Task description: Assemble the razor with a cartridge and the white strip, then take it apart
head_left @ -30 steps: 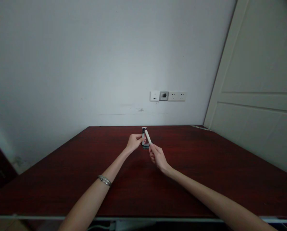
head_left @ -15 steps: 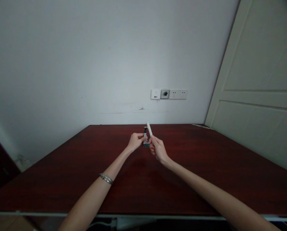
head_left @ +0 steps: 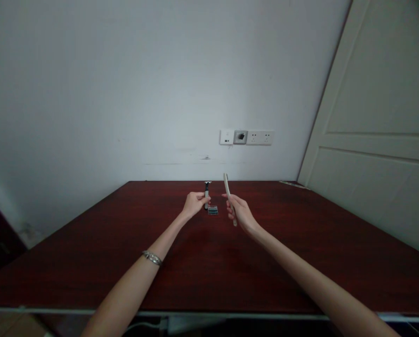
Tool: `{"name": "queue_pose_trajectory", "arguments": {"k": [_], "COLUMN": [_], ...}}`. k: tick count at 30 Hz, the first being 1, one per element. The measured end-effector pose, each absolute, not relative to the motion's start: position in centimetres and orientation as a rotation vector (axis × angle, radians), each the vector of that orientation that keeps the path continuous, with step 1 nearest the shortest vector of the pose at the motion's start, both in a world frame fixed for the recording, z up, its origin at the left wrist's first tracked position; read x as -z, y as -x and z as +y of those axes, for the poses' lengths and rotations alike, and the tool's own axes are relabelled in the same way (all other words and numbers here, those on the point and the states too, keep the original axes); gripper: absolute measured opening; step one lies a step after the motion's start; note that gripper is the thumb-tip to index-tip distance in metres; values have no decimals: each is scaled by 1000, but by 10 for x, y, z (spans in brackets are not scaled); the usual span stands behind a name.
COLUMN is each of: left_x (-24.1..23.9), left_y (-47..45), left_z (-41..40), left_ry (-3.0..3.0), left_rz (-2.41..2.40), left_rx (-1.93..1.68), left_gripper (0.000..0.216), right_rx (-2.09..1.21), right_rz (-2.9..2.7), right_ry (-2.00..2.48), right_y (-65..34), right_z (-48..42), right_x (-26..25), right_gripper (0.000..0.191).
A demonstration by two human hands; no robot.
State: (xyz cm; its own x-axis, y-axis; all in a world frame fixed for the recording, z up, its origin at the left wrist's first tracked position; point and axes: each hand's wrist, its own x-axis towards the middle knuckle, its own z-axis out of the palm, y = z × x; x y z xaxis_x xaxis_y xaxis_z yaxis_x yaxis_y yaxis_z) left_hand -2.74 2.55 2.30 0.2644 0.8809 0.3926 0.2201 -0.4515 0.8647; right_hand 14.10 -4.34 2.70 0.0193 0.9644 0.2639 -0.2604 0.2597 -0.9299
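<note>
My left hand (head_left: 194, 204) pinches the handle of a razor (head_left: 207, 193), held upright with its T-shaped head at the top; the handle is grey and black. In my right hand (head_left: 240, 210) is a slim, off-white, slightly curved stick (head_left: 227, 186), gripped near its lower half and leaning a little to the left. Its exact kind is too small to make out. Between the hands, a small clear case (head_left: 212, 210) with dark teal contents lies on the table, just right of the razor's lower end.
The dark red wooden table (head_left: 209, 271) reaches back to a pale wall (head_left: 167, 93). Several sockets and switches (head_left: 246, 137) are set low in the wall. A white panelled door (head_left: 378, 126) stands along the right side. A thin strip (head_left: 293, 185) lies at the back right edge.
My hands have drawn apart: the razor moved slightly left, and the off-white stick moved right and turned more upright. The clear case between them shows more fully.
</note>
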Motion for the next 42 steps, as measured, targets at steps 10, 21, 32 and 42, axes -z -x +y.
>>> {"name": "queue_pose_trajectory", "arguments": {"k": [10, 21, 32, 42], "left_x": [-20, -26, -24, -28], "left_y": [30, 27, 27, 26], "left_z": [28, 20, 22, 19], "left_ry": [-1696, -1650, -1602, -1605], "left_rz": [1025, 1050, 1075, 1090], "left_rx": [-1184, -1170, -1148, -1164], "left_gripper": [21, 11, 9, 9], "right_rx": [-1076, -229, -69, -30], "right_rz": [-1177, -1971, -2316, -2363], "right_ry": [1028, 1474, 1951, 1915], "right_y": [-173, -185, -157, -155], "right_z": [-20, -15, -19, -22], "right_x": [-5, 10, 4, 7], "right_gripper": [33, 30, 30, 33]}}
